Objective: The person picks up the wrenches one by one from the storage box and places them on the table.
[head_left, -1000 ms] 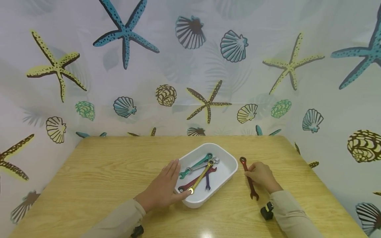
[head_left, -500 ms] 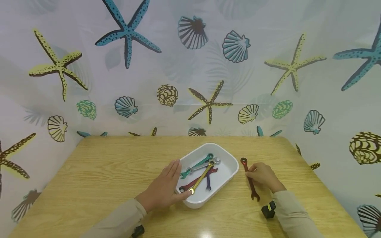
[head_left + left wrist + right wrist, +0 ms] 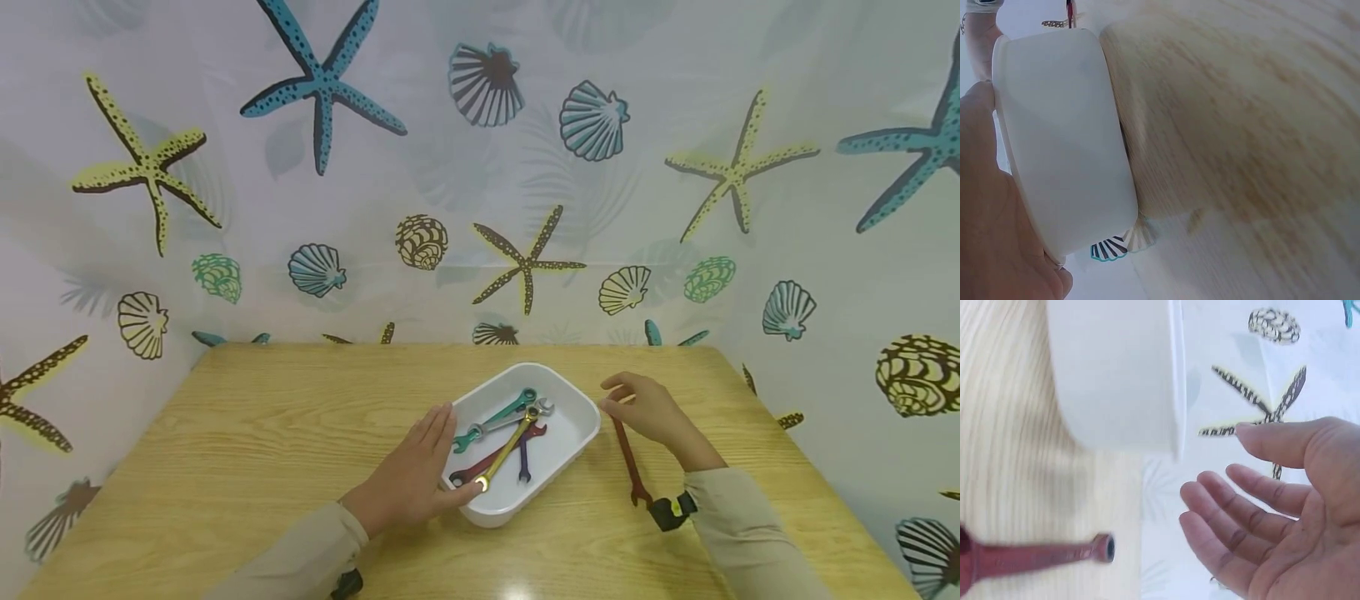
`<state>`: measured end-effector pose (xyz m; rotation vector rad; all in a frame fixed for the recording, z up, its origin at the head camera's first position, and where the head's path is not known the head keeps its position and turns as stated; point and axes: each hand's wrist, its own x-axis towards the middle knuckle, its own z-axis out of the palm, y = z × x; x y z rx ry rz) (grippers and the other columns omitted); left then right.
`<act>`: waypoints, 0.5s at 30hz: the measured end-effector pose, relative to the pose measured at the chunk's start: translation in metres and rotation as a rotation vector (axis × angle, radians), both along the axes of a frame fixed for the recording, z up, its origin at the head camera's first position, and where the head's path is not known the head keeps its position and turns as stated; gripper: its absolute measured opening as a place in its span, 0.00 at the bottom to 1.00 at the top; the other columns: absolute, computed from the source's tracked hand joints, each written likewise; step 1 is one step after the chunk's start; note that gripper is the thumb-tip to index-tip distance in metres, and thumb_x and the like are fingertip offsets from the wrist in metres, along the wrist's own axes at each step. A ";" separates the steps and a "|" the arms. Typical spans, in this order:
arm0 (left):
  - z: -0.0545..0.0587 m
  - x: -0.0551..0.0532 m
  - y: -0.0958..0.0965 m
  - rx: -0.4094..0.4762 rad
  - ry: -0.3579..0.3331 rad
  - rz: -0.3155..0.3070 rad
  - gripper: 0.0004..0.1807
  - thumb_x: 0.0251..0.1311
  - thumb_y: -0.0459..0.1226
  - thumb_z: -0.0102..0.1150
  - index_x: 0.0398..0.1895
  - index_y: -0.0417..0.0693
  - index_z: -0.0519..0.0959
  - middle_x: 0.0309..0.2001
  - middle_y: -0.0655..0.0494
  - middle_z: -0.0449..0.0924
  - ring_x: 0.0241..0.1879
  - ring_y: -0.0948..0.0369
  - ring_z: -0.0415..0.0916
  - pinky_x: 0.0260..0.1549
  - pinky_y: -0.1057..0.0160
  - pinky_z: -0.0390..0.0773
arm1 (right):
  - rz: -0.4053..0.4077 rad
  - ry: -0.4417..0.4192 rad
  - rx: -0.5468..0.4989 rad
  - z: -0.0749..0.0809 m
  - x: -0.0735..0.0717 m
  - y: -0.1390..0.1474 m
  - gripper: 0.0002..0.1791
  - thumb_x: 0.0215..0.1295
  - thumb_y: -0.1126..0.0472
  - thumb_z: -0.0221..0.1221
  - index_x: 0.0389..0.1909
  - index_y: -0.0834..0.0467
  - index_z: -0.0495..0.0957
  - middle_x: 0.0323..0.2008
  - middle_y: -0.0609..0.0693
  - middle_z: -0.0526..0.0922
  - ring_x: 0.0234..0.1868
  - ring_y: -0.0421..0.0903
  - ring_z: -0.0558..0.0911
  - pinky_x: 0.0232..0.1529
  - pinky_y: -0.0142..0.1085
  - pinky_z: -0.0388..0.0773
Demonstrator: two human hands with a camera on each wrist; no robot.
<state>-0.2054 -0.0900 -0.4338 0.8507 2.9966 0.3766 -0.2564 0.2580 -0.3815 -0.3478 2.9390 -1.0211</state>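
A white plastic tub (image 3: pixel 573 417) stands on the wooden table, holding several combination wrenches. Among them are a green wrench (image 3: pixel 504 410), a gold wrench (image 3: pixel 508 446), a silver one, a red one and a short purple wrench (image 3: pixel 524 460). My left hand (image 3: pixel 412 475) rests against the tub's near-left rim with straight fingers, the thumb over its corner. Right of the tub, a red wrench (image 3: pixel 628 454) lies on the table. Above its far end hovers my right hand (image 3: pixel 648 408), fingers loosely bent and holding nothing; the right wrist view shows its palm (image 3: pixel 1297 550) apart from the wrench (image 3: pixel 1035 557).
The wooden table (image 3: pixel 300 417) reaches back to a white curtain (image 3: pixel 480 167) printed with starfish and shells, which also hangs at both sides. A black wrist camera (image 3: pixel 670 512) on the right forearm overlaps the red wrench's near end in the head view.
My right hand has let go of the red wrench and moved up and away, toward the tub's right corner. The wrench stays on the table. My left hand has not moved.
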 end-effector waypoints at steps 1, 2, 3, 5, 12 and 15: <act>0.000 0.000 0.000 0.004 0.001 -0.004 0.56 0.58 0.71 0.40 0.75 0.37 0.44 0.76 0.43 0.38 0.75 0.48 0.37 0.70 0.50 0.47 | 0.017 0.020 -0.006 0.002 0.000 -0.006 0.21 0.67 0.59 0.59 0.54 0.68 0.73 0.45 0.65 0.81 0.42 0.58 0.83 0.38 0.47 0.82; 0.000 0.000 0.000 0.004 0.000 -0.003 0.56 0.58 0.71 0.40 0.75 0.37 0.44 0.76 0.43 0.38 0.75 0.48 0.37 0.70 0.50 0.47 | 0.034 0.031 -0.015 0.003 0.000 -0.014 0.20 0.66 0.60 0.59 0.54 0.68 0.73 0.44 0.64 0.81 0.43 0.58 0.82 0.39 0.47 0.82; 0.000 0.000 0.000 0.005 0.000 -0.002 0.56 0.58 0.71 0.40 0.75 0.37 0.44 0.76 0.43 0.37 0.75 0.49 0.36 0.70 0.50 0.47 | 0.055 0.046 -0.022 0.003 -0.001 -0.021 0.20 0.66 0.60 0.59 0.54 0.68 0.73 0.44 0.62 0.81 0.43 0.58 0.83 0.39 0.46 0.82; -0.001 -0.001 0.000 0.007 0.004 -0.005 0.57 0.58 0.70 0.40 0.75 0.37 0.44 0.76 0.42 0.37 0.75 0.48 0.37 0.70 0.50 0.47 | 0.097 0.066 -0.041 0.001 -0.002 -0.037 0.19 0.65 0.61 0.60 0.54 0.66 0.74 0.42 0.59 0.82 0.43 0.56 0.83 0.40 0.44 0.82; -0.002 -0.001 -0.002 0.029 0.035 -0.033 0.56 0.59 0.70 0.39 0.74 0.34 0.45 0.76 0.40 0.39 0.75 0.46 0.38 0.70 0.49 0.48 | 0.324 0.125 -0.096 -0.014 -0.005 -0.085 0.17 0.62 0.66 0.62 0.52 0.64 0.76 0.39 0.57 0.82 0.41 0.52 0.83 0.41 0.40 0.81; -0.001 -0.001 -0.003 0.035 0.041 -0.045 0.56 0.60 0.70 0.37 0.74 0.33 0.46 0.76 0.39 0.39 0.75 0.46 0.39 0.70 0.49 0.49 | 0.379 0.112 -0.070 -0.022 -0.008 -0.099 0.18 0.60 0.67 0.64 0.51 0.63 0.76 0.39 0.57 0.83 0.41 0.51 0.82 0.43 0.40 0.81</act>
